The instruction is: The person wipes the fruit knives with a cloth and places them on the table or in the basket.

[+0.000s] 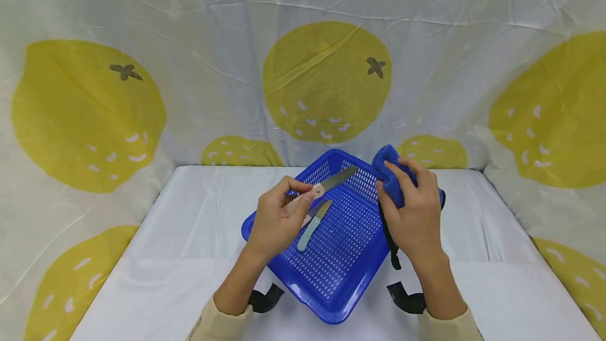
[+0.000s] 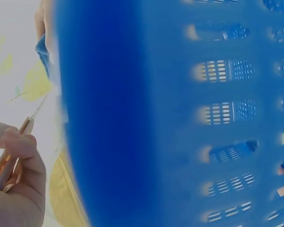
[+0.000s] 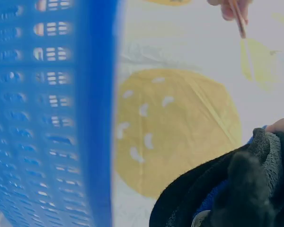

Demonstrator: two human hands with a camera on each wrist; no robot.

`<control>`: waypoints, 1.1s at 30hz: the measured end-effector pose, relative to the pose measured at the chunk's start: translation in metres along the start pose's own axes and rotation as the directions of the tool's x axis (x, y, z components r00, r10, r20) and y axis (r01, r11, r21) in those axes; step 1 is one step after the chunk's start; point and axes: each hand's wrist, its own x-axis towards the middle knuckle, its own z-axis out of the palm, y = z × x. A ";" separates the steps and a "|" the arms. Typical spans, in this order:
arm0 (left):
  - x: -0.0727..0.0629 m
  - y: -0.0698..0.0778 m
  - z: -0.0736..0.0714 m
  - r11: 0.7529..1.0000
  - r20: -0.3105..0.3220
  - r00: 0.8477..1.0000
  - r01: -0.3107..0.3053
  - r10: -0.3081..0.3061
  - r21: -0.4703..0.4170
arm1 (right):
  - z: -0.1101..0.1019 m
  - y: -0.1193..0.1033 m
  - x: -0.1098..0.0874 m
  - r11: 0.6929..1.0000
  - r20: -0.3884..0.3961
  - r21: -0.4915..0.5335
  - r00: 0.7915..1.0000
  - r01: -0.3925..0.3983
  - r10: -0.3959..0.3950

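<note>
My left hand (image 1: 280, 218) pinches the pale pink handle of a knife (image 1: 340, 178) between thumb and fingers. Its blade points up and to the right, above a blue plastic basket (image 1: 326, 307). In the left wrist view the same knife (image 2: 12, 156) shows at the left edge. My right hand (image 1: 416, 214) grips a bunched blue cloth (image 1: 389, 159) with black edging, near the basket's right rim and apart from the blade. Inside the basket lies a small knife with a light blue handle (image 1: 309, 234), next to another knife (image 1: 312, 212) partly hidden by my left hand.
The basket sits diagonally on a white cloth-covered table (image 1: 180, 214). Behind it hangs a white curtain (image 1: 208, 93) printed with yellow lemons. Black curved pieces (image 1: 266, 299) stick out by both wrists. A black strap (image 1: 390, 241) dangles from the blue cloth.
</note>
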 end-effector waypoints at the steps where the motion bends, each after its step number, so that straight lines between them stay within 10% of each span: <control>1: 0.000 -0.001 0.000 1.000 0.005 1.000 -0.013 0.013 0.011 | -0.002 0.001 0.001 1.000 -0.007 0.004 1.000 -0.008 0.008; 14: -0.001 -0.003 0.007 0.979 0.178 0.984 -0.033 -0.004 0.200 | -0.005 -0.003 0.004 0.999 -0.010 0.033 1.000 -0.016 0.016; 22: 0.001 0.000 -0.004 0.923 0.245 0.969 -0.057 -0.041 0.381 | -0.009 -0.001 0.006 0.999 0.010 0.032 1.000 -0.021 0.021; 33: -0.006 -0.016 -0.038 0.829 0.169 0.984 -0.046 -0.059 0.557 | -0.028 0.028 -0.012 0.997 0.114 -0.028 0.991 -0.069 0.071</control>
